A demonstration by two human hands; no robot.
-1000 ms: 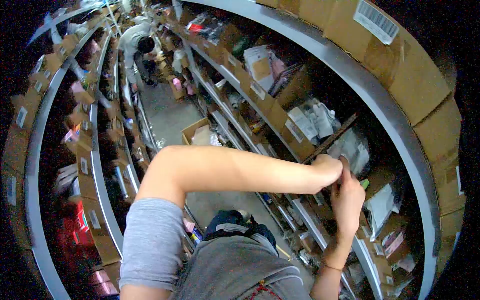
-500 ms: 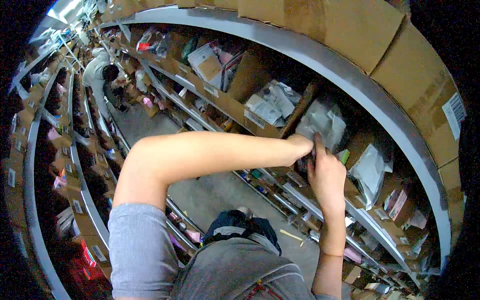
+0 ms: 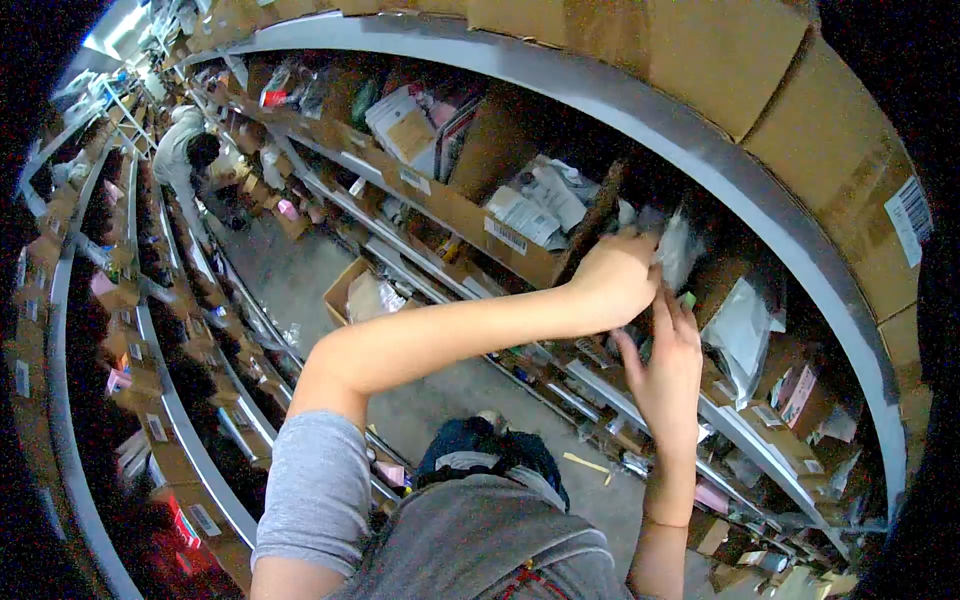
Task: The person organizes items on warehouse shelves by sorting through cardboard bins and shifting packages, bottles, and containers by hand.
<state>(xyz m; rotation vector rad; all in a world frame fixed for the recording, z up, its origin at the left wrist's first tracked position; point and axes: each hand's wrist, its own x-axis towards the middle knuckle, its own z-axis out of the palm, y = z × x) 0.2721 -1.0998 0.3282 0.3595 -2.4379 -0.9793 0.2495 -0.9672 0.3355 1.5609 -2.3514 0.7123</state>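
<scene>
My left hand (image 3: 620, 283) reaches across into a cardboard bin on the shelf at the right. Its fingers are curled at a whitish, see-through plastic bag (image 3: 678, 248), which is blurred and partly hidden behind the hand. Just below it, my right hand (image 3: 665, 365) has its fingers stretched upward and its thumb apart, the fingertips close to my left hand and the bag's lower edge. A small green item (image 3: 688, 300) shows beside the right fingertips. What lies deeper in this bin is dark.
Neighbouring bins hold white labelled packages (image 3: 540, 205) and a white plastic packet (image 3: 740, 330). A metal shelf beam (image 3: 600, 90) curves above my hands. An open carton (image 3: 365, 295) stands in the aisle. Farther off, another person (image 3: 182, 155) bends toward the shelves.
My left hand has moved up and deeper into the bin, and the plastic bag has bunched up and shifted. My right hand has spread its thumb away from its fingers.
</scene>
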